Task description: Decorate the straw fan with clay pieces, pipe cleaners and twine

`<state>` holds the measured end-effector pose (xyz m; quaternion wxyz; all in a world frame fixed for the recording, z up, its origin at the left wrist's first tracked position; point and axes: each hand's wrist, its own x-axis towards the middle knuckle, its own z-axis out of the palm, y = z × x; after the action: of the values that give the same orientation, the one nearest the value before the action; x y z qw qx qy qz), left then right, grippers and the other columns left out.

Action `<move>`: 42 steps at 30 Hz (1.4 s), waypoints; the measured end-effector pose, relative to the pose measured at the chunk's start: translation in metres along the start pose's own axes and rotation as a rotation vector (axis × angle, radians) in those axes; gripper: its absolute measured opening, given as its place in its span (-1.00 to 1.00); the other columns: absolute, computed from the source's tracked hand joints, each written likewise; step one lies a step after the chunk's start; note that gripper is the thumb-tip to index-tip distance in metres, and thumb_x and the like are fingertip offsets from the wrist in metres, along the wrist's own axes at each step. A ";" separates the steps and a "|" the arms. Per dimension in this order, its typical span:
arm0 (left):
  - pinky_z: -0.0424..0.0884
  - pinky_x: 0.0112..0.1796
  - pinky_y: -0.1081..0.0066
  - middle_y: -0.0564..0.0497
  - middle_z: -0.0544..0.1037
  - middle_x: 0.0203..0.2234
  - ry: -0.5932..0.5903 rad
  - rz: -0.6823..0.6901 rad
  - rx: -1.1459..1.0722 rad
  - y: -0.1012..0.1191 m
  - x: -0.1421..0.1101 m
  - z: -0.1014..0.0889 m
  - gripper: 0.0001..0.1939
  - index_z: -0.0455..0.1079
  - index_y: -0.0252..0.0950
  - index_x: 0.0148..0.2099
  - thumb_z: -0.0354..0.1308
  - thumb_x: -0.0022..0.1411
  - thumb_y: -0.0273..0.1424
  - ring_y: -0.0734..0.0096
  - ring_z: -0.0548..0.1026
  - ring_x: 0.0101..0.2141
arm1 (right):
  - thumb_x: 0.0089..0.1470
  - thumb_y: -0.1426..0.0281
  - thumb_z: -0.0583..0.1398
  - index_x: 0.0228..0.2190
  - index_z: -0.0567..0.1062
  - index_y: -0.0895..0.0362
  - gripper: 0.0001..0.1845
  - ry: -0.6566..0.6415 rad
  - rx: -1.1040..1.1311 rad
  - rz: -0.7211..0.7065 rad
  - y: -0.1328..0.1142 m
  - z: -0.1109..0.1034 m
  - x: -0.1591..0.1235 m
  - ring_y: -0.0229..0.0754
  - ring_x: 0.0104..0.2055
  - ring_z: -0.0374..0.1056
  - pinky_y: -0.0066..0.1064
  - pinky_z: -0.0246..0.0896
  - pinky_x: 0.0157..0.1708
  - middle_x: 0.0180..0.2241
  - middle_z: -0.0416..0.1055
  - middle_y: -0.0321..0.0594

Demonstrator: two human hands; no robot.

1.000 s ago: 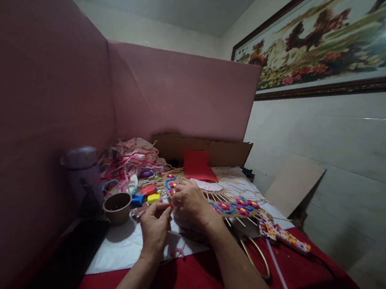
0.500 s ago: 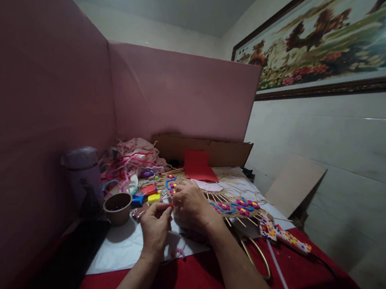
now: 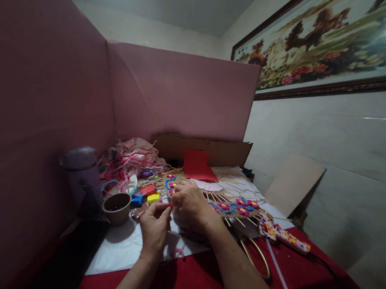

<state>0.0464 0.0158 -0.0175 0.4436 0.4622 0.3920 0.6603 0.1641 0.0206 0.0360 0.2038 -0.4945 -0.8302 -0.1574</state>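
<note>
My left hand (image 3: 155, 227) is closed in a pinch, with a small red piece (image 3: 170, 205) showing at its fingertips; its kind is too small to tell. Close beside it, my right hand (image 3: 192, 204) has its fingers curled down, and whatever they grip is hidden behind the knuckles. Under and around the right hand lies a curved woven piece of thin sticks with a decorated band (image 3: 237, 207) of blue wavy line, magenta flowers and yellow centres. Yellow clay (image 3: 153, 198) and a blue packet (image 3: 137, 201) lie just beyond my left hand.
A brown bowl (image 3: 117, 209) and a lidded flask (image 3: 83, 182) stand on the left. Gold-handled scissors (image 3: 261, 258) and a flower-patterned glue gun (image 3: 291, 241) with a glue stick (image 3: 280, 270) lie at right. Red paper (image 3: 197, 165) and cardboard (image 3: 231, 148) are behind.
Both hands keep nearly the same pose and place, with the red piece still between the left fingertips. The whole view has shifted very slightly.
</note>
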 end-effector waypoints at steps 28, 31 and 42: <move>0.15 -0.73 0.56 0.15 0.34 -0.79 0.008 0.013 0.001 -0.001 0.001 0.001 -0.81 0.38 -0.35 -0.54 0.27 -0.21 -0.35 0.58 0.25 -0.76 | -0.08 0.44 0.15 -0.57 0.51 0.12 -0.85 0.009 -0.024 -0.018 0.000 0.000 0.000 -0.19 -0.30 0.19 -0.37 -0.05 -0.29 -0.44 0.41 -0.21; 0.16 -0.73 0.56 0.15 0.35 -0.78 -0.001 0.008 0.005 -0.002 0.002 0.000 -0.81 0.38 -0.36 -0.52 0.27 -0.20 -0.35 0.57 0.26 -0.75 | -0.07 0.43 0.14 -0.57 0.51 0.12 -0.84 0.003 -0.015 -0.015 0.000 0.001 0.000 -0.19 -0.31 0.19 -0.37 -0.06 -0.29 -0.45 0.41 -0.21; 0.16 -0.72 0.57 0.15 0.35 -0.77 -0.011 0.009 0.001 -0.007 0.002 -0.001 -0.81 0.38 -0.37 -0.50 0.26 -0.17 -0.36 0.58 0.26 -0.74 | -0.07 0.45 0.14 -0.58 0.51 0.13 -0.84 0.004 -0.016 -0.022 0.000 0.000 0.000 -0.19 -0.32 0.20 -0.37 -0.04 -0.29 -0.45 0.42 -0.20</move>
<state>0.0463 0.0197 -0.0239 0.4426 0.4678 0.3879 0.6594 0.1638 0.0205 0.0359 0.1997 -0.4868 -0.8337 -0.1673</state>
